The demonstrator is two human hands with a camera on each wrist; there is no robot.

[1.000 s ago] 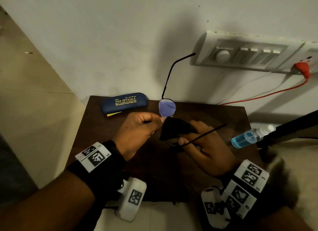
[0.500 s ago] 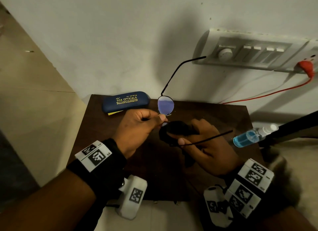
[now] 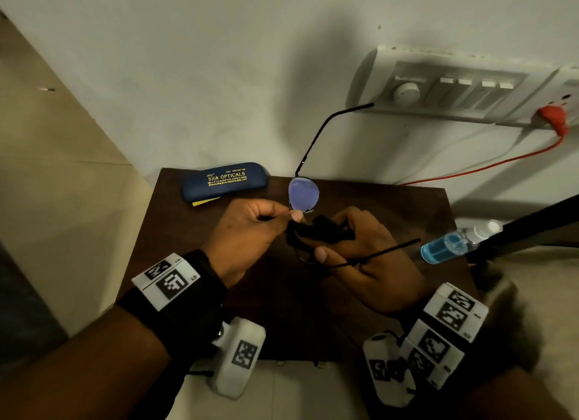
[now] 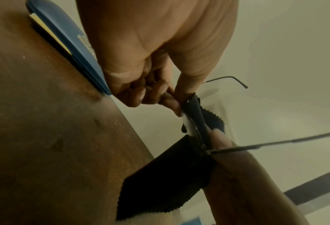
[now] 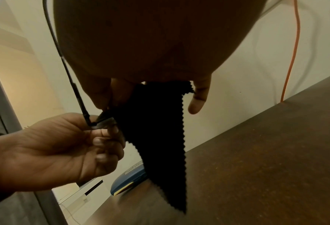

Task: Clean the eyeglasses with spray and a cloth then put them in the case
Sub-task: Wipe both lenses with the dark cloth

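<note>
Thin black-framed eyeglasses (image 3: 303,194) are held above the brown table (image 3: 194,231), temples unfolded. My left hand (image 3: 250,228) pinches the frame near the bridge (image 4: 187,106). One lens shows bluish and bare. My right hand (image 3: 360,250) pinches a black cloth (image 3: 322,228) around the other lens, which the cloth hides. The cloth's zigzag edge hangs down (image 5: 160,144). The blue eyeglass case (image 3: 224,180), closed, lies at the table's far left. The spray bottle (image 3: 451,244) with blue liquid lies on its side at the table's right edge.
A white wall with a switch panel (image 3: 454,87) and a red plug with cable (image 3: 554,122) stands behind the table. A black bar (image 3: 532,225) crosses at the right, over the bottle's cap end. A yellow slip (image 3: 205,201) shows under the case.
The glasses tilted so the upper temple swung rightward toward the switch panel. My right hand bunched the cloth tighter on the covered lens and shifted slightly.
</note>
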